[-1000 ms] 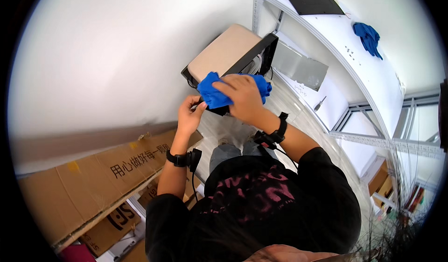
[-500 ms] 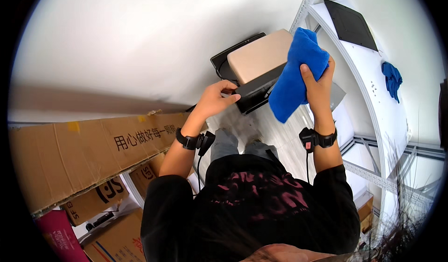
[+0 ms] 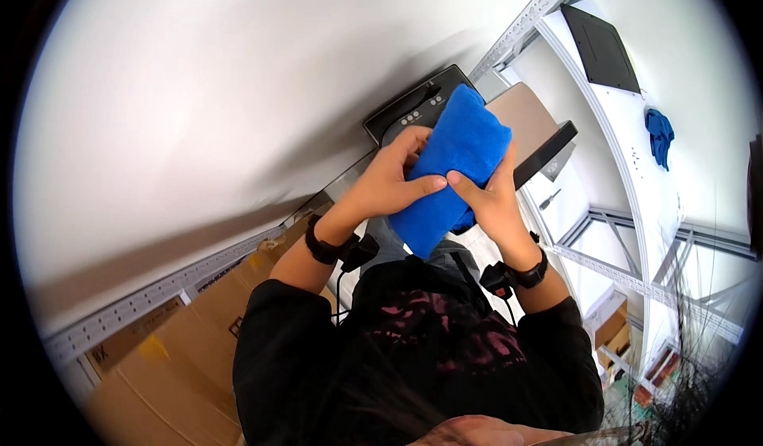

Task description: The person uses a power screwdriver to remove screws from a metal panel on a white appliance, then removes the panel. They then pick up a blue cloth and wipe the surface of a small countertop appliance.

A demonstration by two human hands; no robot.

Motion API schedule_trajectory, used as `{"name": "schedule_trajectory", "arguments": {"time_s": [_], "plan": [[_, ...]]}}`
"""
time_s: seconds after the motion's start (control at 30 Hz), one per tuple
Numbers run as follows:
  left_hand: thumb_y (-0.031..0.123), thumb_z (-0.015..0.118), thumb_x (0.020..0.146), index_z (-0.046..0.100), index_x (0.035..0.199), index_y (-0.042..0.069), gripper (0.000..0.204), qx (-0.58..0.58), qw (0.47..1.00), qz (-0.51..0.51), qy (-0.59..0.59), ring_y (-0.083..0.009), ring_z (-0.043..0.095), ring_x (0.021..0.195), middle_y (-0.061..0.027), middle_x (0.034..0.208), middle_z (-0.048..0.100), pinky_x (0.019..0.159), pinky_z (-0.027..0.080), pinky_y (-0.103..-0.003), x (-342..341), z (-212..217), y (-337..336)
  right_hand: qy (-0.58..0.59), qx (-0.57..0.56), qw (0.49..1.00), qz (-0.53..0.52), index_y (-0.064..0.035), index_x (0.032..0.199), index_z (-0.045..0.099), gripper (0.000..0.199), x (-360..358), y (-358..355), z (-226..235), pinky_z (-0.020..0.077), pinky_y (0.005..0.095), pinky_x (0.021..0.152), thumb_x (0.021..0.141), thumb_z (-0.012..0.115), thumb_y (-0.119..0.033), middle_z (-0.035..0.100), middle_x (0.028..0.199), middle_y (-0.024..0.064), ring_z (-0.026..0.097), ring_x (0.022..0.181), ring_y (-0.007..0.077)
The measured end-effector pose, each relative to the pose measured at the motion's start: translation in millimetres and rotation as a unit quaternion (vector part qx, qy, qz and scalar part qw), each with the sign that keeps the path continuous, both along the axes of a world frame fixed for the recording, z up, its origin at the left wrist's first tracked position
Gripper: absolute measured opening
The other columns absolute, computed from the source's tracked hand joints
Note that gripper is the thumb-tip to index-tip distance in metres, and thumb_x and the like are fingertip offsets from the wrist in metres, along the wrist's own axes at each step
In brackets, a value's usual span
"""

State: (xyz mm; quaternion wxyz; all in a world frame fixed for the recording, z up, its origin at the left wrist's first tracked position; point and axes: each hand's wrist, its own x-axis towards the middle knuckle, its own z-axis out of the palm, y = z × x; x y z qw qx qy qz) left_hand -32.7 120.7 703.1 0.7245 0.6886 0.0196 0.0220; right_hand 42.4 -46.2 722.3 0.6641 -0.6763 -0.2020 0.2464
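A folded blue cloth [image 3: 461,140] is held in front of me, tilted, its upper end leaning right. My left hand [image 3: 395,177] grips its left side, thumb on top and fingers partly behind it. On the other side my right hand [image 3: 494,201] is closed on the cloth too, its thumb tip close to the left thumb. Beyond the cloth are a black case-like item [image 3: 413,118] with small round markings or buttons, and a beige-topped block [image 3: 520,112] with a dark edge. The cloth hides part of both.
White shelving curves along the right, with a black flat panel [image 3: 600,48] and a crumpled dark blue cloth [image 3: 660,137] on it. At lower left lie cardboard boxes [image 3: 183,358] beside a perforated metal rail [image 3: 167,307]. A white wall [image 3: 199,88] rises behind.
My left hand has left the dark edge of the beige-topped block and taken hold of the cloth. The cloth has moved left and lower with my right hand; the view has shifted.
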Motion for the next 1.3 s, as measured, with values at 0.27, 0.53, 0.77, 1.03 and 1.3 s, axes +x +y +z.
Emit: {"name": "schedule_trajectory", "arguments": {"time_s": [0.27,0.53,0.77,1.03,1.3], "plan": [[0.023,0.067,0.082,0.059,0.106,0.003,0.032,0.175,0.965,0.082,0.176,-0.0167,0.059,0.082,-0.0073,0.091,0.062,0.073,0.048,-0.031,23.6,-154.3,73.0,0.038,-0.085,0.984,-0.152,0.001,0.133,0.017,0.077,24.9,-2.8,-21.5,0.0451,0.0397,0.092,0.079,0.07,-0.009,0.043,0.12,0.0209,0.049,0.11,0.0278],[0.022,0.062,0.083,0.051,0.11,0.005,0.034,0.497,0.819,0.065,0.279,-0.037,0.06,0.09,-0.0171,0.092,0.063,0.074,0.049,-0.047,66.0,-231.5,87.4,0.059,-0.113,0.977,-0.171,0.0028,0.134,0.015,0.079,29.7,4.0,-23.7,0.0445,0.0418,0.092,0.08,0.071,-0.014,0.042,0.121,0.0241,0.049,0.111,0.0336],[0.017,0.059,0.085,0.054,0.111,0.005,0.029,0.437,0.836,0.129,0.306,-0.0401,0.061,0.087,-0.0204,0.092,0.064,0.075,0.047,-0.048,49.5,-241.0,87.7,0.054,-0.101,0.981,-0.156,0.0016,0.134,0.016,0.078,21.0,-4.8,-21.9,0.0457,0.0445,0.091,0.081,0.07,-0.016,0.043,0.122,0.0245,0.05,0.111,0.0342],[0.015,0.059,0.082,0.058,0.108,0.01,0.026,0.434,0.804,0.261,0.313,-0.0396,0.06,0.088,-0.0197,0.092,0.065,0.077,0.047,-0.048,-44.7,-247.0,104.3,0.026,-0.039,0.996,-0.07,0.0013,0.133,0.017,0.072,-4.9,-0.3,-18.2,0.0462,0.0402,0.09,0.081,0.066,-0.008,0.044,0.121,0.0204,0.05,0.11,0.0275],[0.014,0.06,0.084,0.054,0.1,0.002,0.02,0.263,0.824,0.299,0.403,-0.028,0.062,0.065,-0.018,0.073,0.062,0.055,0.047,-0.039,-118.9,-268.3,87.8,-0.011,-0.032,0.995,0.097,0.0011,0.134,0.014,0.077,-73.0,36.8,-45.8,0.0422,0.0398,0.093,0.079,0.066,-0.008,0.046,0.121,0.0253,0.051,0.112,0.033]]}}
